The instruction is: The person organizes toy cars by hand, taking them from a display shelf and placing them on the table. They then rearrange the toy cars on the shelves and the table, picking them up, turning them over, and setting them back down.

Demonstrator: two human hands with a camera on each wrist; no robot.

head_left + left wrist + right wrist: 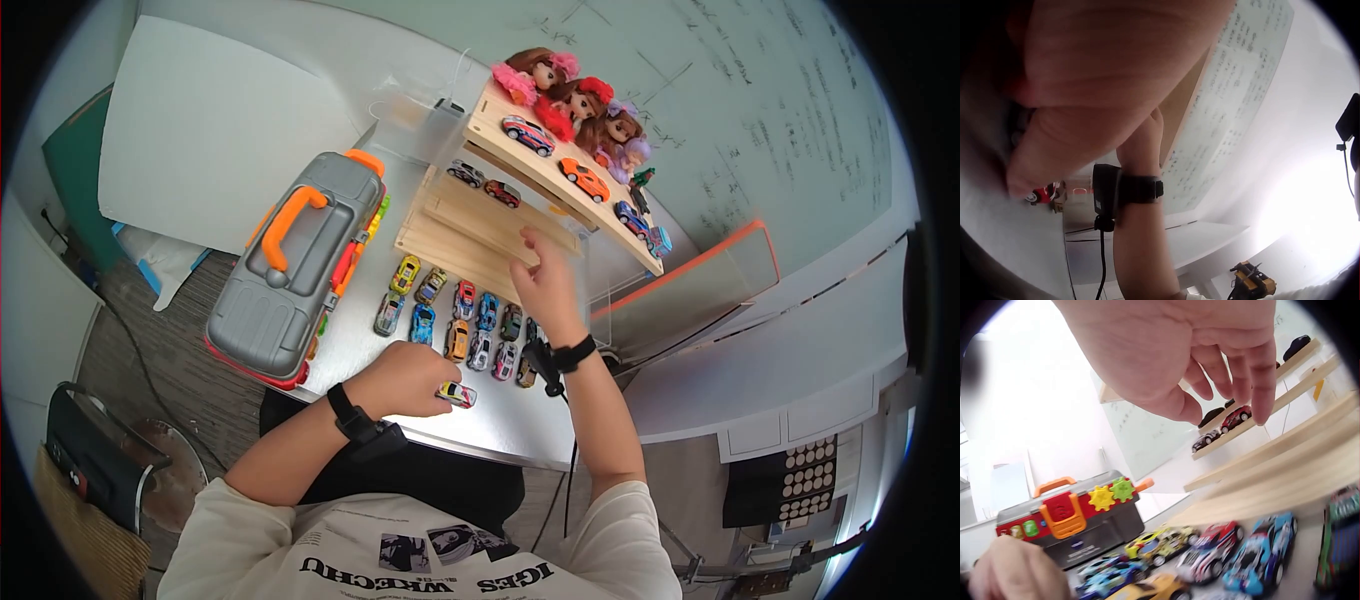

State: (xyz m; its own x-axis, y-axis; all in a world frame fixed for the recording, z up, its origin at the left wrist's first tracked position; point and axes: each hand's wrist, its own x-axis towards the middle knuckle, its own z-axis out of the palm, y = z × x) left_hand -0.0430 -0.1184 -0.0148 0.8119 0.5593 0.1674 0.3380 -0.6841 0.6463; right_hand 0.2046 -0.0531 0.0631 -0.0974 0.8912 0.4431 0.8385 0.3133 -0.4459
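My left hand (412, 380) is low over the front of the white table, its fingers curled and pinching a small yellow, red and white toy car (457, 394). In the left wrist view the thumb (1054, 147) and palm hide most of what lies between the fingers. My right hand (550, 295) reaches over the lower steps of a wooden display shelf (470, 232), holding nothing. Its fingers (1264, 381) hang loosely apart in the right wrist view. Between the hands stand rows of toy cars, among them a yellow one (405, 274) and a blue one (423, 325).
A grey toolbox (262, 330) with an orange handle stands at the left. A black-and-white car (465, 172) and a red car (503, 193) sit on a middle step. The top board carries an orange car (583, 180), other cars and several dolls (580, 105).
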